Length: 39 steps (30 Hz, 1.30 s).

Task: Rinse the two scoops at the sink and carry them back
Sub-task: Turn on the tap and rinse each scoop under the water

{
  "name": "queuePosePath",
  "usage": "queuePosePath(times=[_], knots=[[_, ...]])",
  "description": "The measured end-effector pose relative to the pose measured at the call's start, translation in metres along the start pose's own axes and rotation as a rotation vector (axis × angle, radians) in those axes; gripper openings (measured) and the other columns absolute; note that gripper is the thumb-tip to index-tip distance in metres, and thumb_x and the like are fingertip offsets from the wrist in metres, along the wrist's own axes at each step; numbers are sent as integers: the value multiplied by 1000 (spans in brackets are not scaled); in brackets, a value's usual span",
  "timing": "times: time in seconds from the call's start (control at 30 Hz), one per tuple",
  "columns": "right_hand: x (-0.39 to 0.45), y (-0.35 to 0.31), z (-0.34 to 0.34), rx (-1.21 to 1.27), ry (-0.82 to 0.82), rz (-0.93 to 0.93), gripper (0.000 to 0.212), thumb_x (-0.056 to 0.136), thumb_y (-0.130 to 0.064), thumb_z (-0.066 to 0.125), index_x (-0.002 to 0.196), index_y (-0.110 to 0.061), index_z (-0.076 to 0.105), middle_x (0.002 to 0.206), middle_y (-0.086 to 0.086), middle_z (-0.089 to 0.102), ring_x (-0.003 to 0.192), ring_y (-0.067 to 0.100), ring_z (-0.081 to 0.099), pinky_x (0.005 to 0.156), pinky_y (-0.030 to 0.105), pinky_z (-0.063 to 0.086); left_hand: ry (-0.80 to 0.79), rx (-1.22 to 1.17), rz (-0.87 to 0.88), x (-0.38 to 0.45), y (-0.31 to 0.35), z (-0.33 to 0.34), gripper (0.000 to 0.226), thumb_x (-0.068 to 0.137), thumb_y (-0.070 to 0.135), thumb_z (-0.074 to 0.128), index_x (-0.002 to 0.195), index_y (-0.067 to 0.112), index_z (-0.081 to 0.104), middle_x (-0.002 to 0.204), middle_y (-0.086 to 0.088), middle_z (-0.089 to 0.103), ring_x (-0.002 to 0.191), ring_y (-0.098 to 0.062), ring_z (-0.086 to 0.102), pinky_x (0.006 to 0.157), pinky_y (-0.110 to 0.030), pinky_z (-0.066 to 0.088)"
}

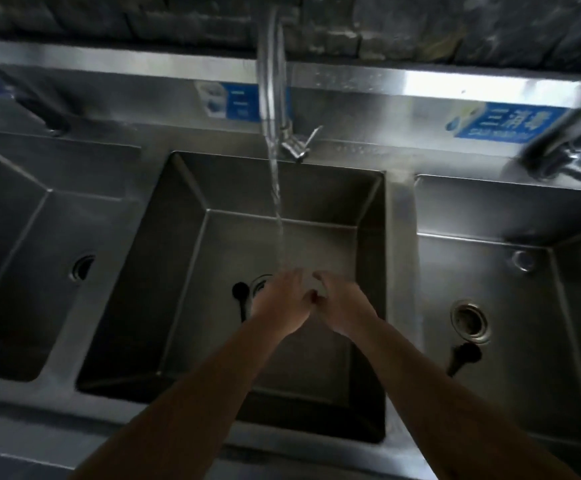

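Both of my hands meet low in the middle basin (pixel 185 258) of a steel sink, under a running stream of water (pixel 277 202) from the tall tap (pixel 271 81). My left hand (pixel 282 303) and my right hand (pixel 346 308) are pressed together, fingers curled around a small pale scoop (pixel 321 288). Only a sliver of it shows between the fingers. I cannot make out a second scoop; the hands hide whatever else they hold.
Next to the middle drain lies a black stopper (pixel 240 294) on a stem. A left basin (pixel 57 237) and a right basin (pixel 490 271) flank the middle one; the right one has a drain (pixel 469 322), another black stopper (pixel 466 358) and its own tap (pixel 559 161).
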State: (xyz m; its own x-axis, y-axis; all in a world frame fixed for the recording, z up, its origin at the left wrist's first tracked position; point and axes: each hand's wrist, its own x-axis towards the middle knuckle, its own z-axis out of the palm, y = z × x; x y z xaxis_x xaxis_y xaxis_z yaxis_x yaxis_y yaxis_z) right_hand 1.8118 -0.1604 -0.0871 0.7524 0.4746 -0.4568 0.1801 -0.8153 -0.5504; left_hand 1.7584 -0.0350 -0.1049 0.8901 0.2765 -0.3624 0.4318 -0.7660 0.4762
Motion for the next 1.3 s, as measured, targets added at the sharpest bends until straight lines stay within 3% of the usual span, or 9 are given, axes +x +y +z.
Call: queuePosePath(times=[0.17,0.4,0.53,0.6,0.73,0.83,1.07,1.2,1.3], knots=[[41,-30,60,10,-76,43,31,91,-35,53,121,-28,55,112,4,71,89,19,69,77,42,60,-88,-76,-113,17,-81,5,28,83,38,51,109,29,55,105,4,64,93,-23,64,71,-41,56],[113,-21,141,7,-182,236,46,99,-26,50,145,-22,45,149,16,46,135,31,46,106,32,39,-139,-348,-461,52,-187,49,23,84,38,60,83,17,54,93,-13,70,84,-32,66,63,-35,48],[135,-15,184,139,-275,319,29,94,-9,62,122,-4,60,118,22,60,112,34,60,84,36,45,-143,-433,-583,70,-226,79,27,80,31,71,98,16,57,108,-11,68,99,-31,64,70,-29,44],[141,-17,207,144,-328,329,30,94,-14,63,121,-2,64,118,20,67,110,37,64,89,40,52,-155,-436,-618,80,-238,94,31,81,30,70,105,12,61,110,-13,69,101,-30,64,71,-27,41],[144,-20,246,136,-377,290,20,91,-17,62,98,-4,74,96,19,74,92,32,70,67,31,46,-135,-403,-616,92,-250,111,21,80,31,70,92,14,68,101,-12,73,96,-28,65,68,-24,37],[143,-21,257,214,-337,261,19,90,-7,62,103,-1,73,101,22,73,93,29,68,61,26,32,-182,-398,-528,97,-254,116,18,84,27,68,93,11,72,98,-12,72,95,-27,66,71,-25,40],[110,-24,224,638,-229,424,26,93,-1,61,107,20,58,84,30,58,73,21,49,59,29,37,-312,-636,-444,87,-229,96,23,89,26,63,71,13,64,73,-13,62,69,-21,58,67,-38,50],[75,-23,189,844,-191,529,21,94,-12,63,107,3,64,82,16,60,72,23,55,61,27,44,-275,-844,-548,80,-196,77,28,93,31,58,71,15,63,72,-13,66,63,-23,63,59,-32,46],[52,-23,166,848,-143,591,14,89,-26,66,91,-13,67,81,13,65,76,25,61,70,38,48,-255,-998,-539,79,-165,63,11,94,19,56,98,13,65,98,-15,67,89,-31,67,74,-43,56]])
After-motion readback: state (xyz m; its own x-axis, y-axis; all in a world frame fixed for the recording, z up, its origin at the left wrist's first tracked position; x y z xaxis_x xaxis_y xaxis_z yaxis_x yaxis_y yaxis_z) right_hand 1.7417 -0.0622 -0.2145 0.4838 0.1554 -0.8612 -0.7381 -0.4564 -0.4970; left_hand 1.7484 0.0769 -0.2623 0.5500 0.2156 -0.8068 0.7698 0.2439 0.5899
